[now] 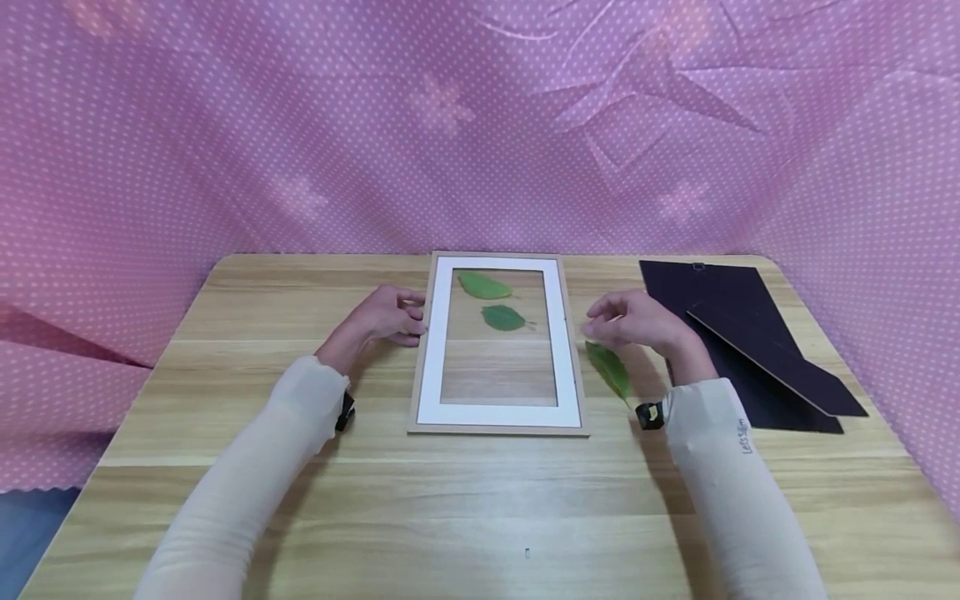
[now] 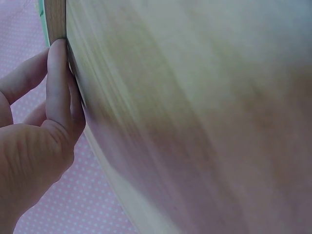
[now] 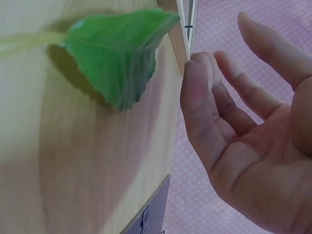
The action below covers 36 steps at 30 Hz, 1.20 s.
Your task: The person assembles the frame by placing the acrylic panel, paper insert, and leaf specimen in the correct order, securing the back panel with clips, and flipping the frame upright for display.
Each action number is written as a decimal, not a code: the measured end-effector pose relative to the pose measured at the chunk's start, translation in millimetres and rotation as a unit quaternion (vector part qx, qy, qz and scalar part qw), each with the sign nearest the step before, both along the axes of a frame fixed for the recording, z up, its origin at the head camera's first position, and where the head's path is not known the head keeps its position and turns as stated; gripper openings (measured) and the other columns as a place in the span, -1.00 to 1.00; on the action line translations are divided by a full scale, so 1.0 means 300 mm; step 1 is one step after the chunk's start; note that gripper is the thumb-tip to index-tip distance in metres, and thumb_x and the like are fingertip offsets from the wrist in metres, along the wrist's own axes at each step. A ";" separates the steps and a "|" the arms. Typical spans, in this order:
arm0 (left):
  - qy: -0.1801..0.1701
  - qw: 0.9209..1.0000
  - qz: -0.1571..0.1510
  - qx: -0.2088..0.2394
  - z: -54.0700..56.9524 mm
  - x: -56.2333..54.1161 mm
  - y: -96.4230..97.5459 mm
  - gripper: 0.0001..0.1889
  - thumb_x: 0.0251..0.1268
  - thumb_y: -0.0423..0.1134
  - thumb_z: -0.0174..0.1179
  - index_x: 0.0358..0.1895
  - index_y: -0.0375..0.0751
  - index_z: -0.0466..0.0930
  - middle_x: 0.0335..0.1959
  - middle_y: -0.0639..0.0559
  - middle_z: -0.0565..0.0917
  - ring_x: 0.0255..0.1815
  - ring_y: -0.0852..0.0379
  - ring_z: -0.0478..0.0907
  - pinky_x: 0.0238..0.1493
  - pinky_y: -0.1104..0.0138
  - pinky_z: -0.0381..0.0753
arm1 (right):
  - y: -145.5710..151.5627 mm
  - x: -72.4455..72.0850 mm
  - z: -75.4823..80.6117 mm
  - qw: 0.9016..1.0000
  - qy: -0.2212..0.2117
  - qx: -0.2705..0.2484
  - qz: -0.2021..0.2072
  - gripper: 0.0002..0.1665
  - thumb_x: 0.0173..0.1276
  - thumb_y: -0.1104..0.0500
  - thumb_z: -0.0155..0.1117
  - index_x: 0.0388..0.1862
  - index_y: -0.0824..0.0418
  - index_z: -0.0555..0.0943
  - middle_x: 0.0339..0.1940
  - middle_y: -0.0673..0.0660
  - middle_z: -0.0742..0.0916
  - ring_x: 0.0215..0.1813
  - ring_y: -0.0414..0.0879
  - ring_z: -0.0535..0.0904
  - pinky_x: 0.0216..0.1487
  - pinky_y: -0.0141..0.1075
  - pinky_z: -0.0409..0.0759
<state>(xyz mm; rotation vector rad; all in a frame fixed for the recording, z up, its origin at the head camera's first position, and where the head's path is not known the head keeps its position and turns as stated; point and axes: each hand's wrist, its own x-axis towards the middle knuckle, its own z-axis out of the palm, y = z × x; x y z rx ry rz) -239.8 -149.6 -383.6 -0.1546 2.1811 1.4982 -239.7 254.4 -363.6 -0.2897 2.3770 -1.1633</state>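
Observation:
A picture frame (image 1: 498, 415) with a thin wooden edge and a white mat lies flat on the table. Two green leaves, a larger one (image 1: 484, 286) and a smaller one (image 1: 503, 317), show within its window, toward the far end. My left hand (image 1: 386, 317) touches the frame's left side, fingertips against the wooden edge (image 2: 56, 19). At the opposite side is my right hand (image 1: 633, 321), its fingers loosely bent and the fingertips (image 3: 195, 73) right at the frame's edge. A third leaf (image 1: 608, 369) with a pale stem lies on the table just below the right hand.
To the right lies a black backing board (image 1: 675, 287) with a small metal hanger, its stand leg (image 1: 780, 367) angled across it. A tiny dark bit (image 1: 527, 552) sits near the table's front. Pink dotted cloth (image 1: 480, 150) hangs behind and at both sides.

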 end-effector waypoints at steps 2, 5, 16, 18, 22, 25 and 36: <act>0.000 1.000 0.000 -0.001 -0.001 0.000 -0.001 -0.29 0.27 -0.63 0.24 0.50 -0.45 0.24 -0.09 -0.18 0.44 -0.25 0.08 0.59 -0.09 0.26 0.82 | 0.006 0.001 -0.005 1.000 -0.001 0.004 0.003 -0.53 0.41 0.12 0.39 0.14 0.40 0.57 -0.11 0.23 0.68 -0.12 0.07 0.65 -0.01 -0.12 0.75; 0.000 1.000 -0.001 -0.003 -0.001 0.000 -0.002 -0.29 0.28 -0.63 0.24 0.50 -0.44 0.24 -0.09 -0.18 0.44 -0.24 0.08 0.59 -0.08 0.25 0.82 | 0.015 0.004 -0.013 1.000 -0.003 0.003 0.003 -0.53 0.41 0.14 0.39 0.16 0.40 0.56 -0.10 0.24 0.67 -0.14 0.05 0.64 -0.03 -0.14 0.76; 0.000 1.000 0.001 -0.004 -0.008 -0.005 -0.002 -0.29 0.27 -0.62 0.25 0.50 -0.42 0.25 0.00 -0.23 0.45 -0.22 0.04 0.60 -0.06 0.26 0.81 | 0.032 0.023 -0.013 1.000 -0.017 -0.007 0.002 -0.47 0.32 0.14 0.48 0.15 0.42 0.57 -0.05 0.26 0.67 -0.12 0.01 0.65 -0.03 -0.15 0.78; 0.000 1.000 0.001 -0.001 -0.009 -0.005 -0.002 -0.28 0.27 -0.62 0.25 0.50 -0.43 0.24 -0.01 -0.23 0.45 -0.23 0.06 0.60 -0.07 0.25 0.82 | 0.033 0.025 -0.016 1.000 -0.023 -0.003 0.009 -0.48 0.32 0.15 0.48 0.14 0.42 0.57 -0.06 0.25 0.66 -0.13 -0.02 0.62 -0.04 -0.17 0.78; 0.002 1.000 0.001 0.002 -0.009 -0.004 -0.001 -0.28 0.27 -0.62 0.25 0.50 -0.44 0.24 -0.04 -0.21 0.45 -0.26 0.08 0.60 -0.09 0.25 0.82 | 0.032 0.027 -0.019 0.999 -0.028 -0.002 0.023 -0.51 0.32 0.17 0.48 0.11 0.43 0.58 -0.09 0.24 0.66 -0.15 -0.04 0.60 -0.07 -0.18 0.79; 0.002 1.000 0.004 0.004 -0.010 -0.003 -0.001 -0.29 0.27 -0.62 0.26 0.50 -0.43 0.25 -0.05 -0.20 0.46 -0.26 0.09 0.59 -0.10 0.25 0.82 | 0.027 0.027 -0.022 0.999 -0.032 0.003 0.029 -0.52 0.31 0.19 0.48 0.10 0.43 0.58 -0.10 0.24 0.65 -0.15 -0.03 0.59 -0.08 -0.18 0.79; -0.003 1.000 0.004 0.009 -0.010 -0.003 -0.006 -0.29 0.28 -0.62 0.24 0.50 -0.42 0.24 -0.03 -0.21 0.44 -0.19 0.04 0.59 -0.05 0.25 0.81 | 0.013 0.016 -0.038 0.996 -0.058 0.047 0.042 -0.52 0.29 0.17 0.50 0.08 0.40 0.58 -0.15 0.18 0.63 -0.18 -0.05 0.57 -0.13 -0.25 0.76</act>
